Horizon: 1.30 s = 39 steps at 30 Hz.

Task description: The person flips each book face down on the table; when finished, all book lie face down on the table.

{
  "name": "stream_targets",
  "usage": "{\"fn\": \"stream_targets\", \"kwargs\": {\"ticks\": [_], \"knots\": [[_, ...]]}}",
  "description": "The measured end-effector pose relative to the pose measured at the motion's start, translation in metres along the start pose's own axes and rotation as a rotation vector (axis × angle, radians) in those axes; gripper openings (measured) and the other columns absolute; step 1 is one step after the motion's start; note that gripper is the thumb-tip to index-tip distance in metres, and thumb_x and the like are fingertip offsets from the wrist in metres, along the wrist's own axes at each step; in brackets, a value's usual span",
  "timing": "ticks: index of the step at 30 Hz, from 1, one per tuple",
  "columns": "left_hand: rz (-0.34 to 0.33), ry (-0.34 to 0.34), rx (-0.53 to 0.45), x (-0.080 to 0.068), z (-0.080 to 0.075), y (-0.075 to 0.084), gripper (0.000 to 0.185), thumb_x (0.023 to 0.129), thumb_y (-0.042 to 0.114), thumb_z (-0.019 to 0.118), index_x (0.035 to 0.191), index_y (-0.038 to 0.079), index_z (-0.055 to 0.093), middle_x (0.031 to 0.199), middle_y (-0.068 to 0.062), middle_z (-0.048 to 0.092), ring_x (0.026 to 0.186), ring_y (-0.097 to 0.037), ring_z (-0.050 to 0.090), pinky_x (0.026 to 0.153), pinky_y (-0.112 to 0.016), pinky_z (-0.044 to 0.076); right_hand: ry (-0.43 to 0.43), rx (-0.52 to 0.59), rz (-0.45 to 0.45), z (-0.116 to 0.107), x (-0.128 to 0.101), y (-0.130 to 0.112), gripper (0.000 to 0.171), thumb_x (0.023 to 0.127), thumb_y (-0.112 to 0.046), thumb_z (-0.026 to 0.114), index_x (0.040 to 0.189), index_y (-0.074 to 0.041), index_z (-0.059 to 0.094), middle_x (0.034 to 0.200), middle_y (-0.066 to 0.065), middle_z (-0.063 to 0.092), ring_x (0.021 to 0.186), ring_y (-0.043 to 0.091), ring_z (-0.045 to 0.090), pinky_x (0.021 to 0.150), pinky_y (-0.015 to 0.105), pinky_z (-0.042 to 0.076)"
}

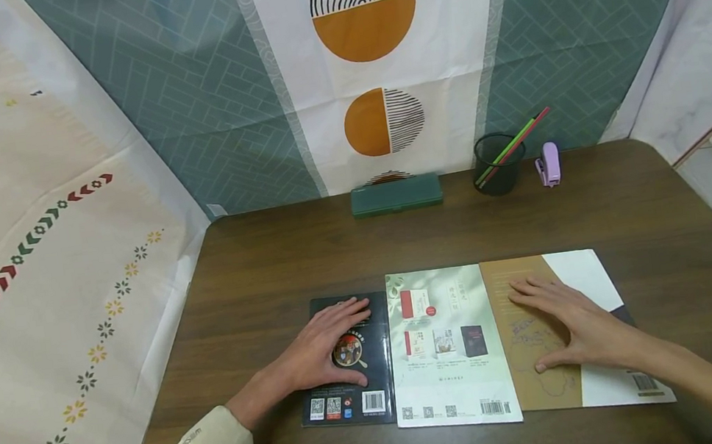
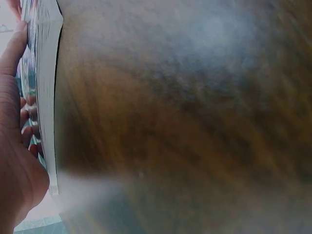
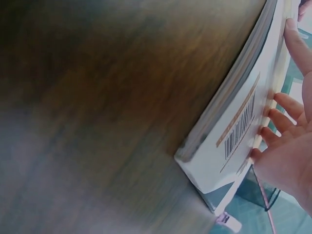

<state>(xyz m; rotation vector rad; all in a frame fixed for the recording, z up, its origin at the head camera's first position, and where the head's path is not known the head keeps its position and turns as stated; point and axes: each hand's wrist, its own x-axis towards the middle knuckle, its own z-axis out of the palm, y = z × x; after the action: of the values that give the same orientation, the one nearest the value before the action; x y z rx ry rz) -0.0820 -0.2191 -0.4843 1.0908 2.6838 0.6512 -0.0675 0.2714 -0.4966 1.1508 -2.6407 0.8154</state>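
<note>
Three books lie side by side on the brown table. My left hand (image 1: 318, 349) rests on the dark book (image 1: 375, 353) at the left, fingers spread over its cover beside a round picture. In the left wrist view, that book's page edge (image 2: 47, 107) shows beside the palm. A pale green book (image 1: 453, 391) with printed pictures lies in the middle, touched by neither hand. At the right, my right hand (image 1: 571, 318) rests with spread fingers on the brown and white book (image 1: 599, 385). Its barcode (image 3: 240, 124) shows in the right wrist view.
Along the back of the table (image 1: 280, 253) stand a dark green case (image 1: 396, 196), a black mesh cup (image 1: 499, 176) holding pencils (image 1: 522, 135), and a purple stapler (image 1: 548, 165). Patterned cloth hangs behind and at the left.
</note>
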Motion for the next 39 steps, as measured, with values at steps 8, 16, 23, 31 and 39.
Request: {"fn": "stream_targets", "kwargs": {"ticks": [8, 16, 23, 31, 39], "knots": [[-0.013, -0.007, -0.009, 0.001, 0.001, -0.002, 0.109, 0.079, 0.074, 0.081, 0.165, 0.020, 0.040, 0.174, 0.005, 0.028, 0.161, -0.021, 0.022, 0.126, -0.059, 0.024, -0.019, -0.012, 0.015, -0.001, 0.001, -0.001, 0.108, 0.068, -0.064, 0.092, 0.151, -0.006, 0.057, 0.159, 0.017, 0.051, 0.152, 0.036, 0.040, 0.123, 0.019, 0.006], [-0.024, -0.010, -0.022, 0.004, -0.001, -0.005, 0.109, 0.080, 0.074, 0.081, 0.165, 0.022, 0.039, 0.174, 0.006, 0.028, 0.161, -0.021, 0.022, 0.125, -0.061, 0.023, -0.068, 0.009, 0.084, -0.003, 0.005, 0.000, 0.108, 0.069, -0.066, 0.090, 0.154, -0.009, 0.055, 0.161, 0.017, 0.050, 0.148, 0.046, 0.040, 0.125, 0.027, 0.010], [-0.029, -0.013, -0.015, 0.011, -0.005, -0.008, 0.109, 0.079, 0.071, 0.083, 0.166, 0.021, 0.038, 0.174, 0.006, 0.028, 0.161, -0.021, 0.021, 0.126, -0.060, 0.022, -0.101, 0.033, 0.130, -0.006, 0.012, 0.003, 0.108, 0.069, -0.067, 0.090, 0.154, -0.010, 0.056, 0.162, 0.016, 0.048, 0.148, 0.050, 0.039, 0.121, 0.060, 0.030], [-0.022, -0.013, -0.008, 0.016, -0.007, -0.009, 0.108, 0.080, 0.070, 0.083, 0.165, 0.019, 0.040, 0.174, 0.004, 0.029, 0.161, -0.023, 0.022, 0.126, -0.060, 0.023, -0.112, 0.045, 0.142, -0.008, 0.018, 0.007, 0.107, 0.070, -0.063, 0.092, 0.153, -0.008, 0.056, 0.162, 0.018, 0.048, 0.148, 0.051, 0.038, 0.116, 0.068, 0.032], [-0.054, -0.028, 0.011, 0.016, -0.008, -0.008, 0.109, 0.080, 0.074, 0.080, 0.166, 0.021, 0.038, 0.174, 0.007, 0.027, 0.161, -0.021, 0.021, 0.126, -0.060, 0.022, -0.120, 0.055, 0.160, -0.009, 0.018, 0.008, 0.107, 0.070, -0.064, 0.092, 0.153, -0.008, 0.056, 0.162, 0.018, 0.047, 0.148, 0.051, 0.038, 0.115, 0.070, 0.033]]}}
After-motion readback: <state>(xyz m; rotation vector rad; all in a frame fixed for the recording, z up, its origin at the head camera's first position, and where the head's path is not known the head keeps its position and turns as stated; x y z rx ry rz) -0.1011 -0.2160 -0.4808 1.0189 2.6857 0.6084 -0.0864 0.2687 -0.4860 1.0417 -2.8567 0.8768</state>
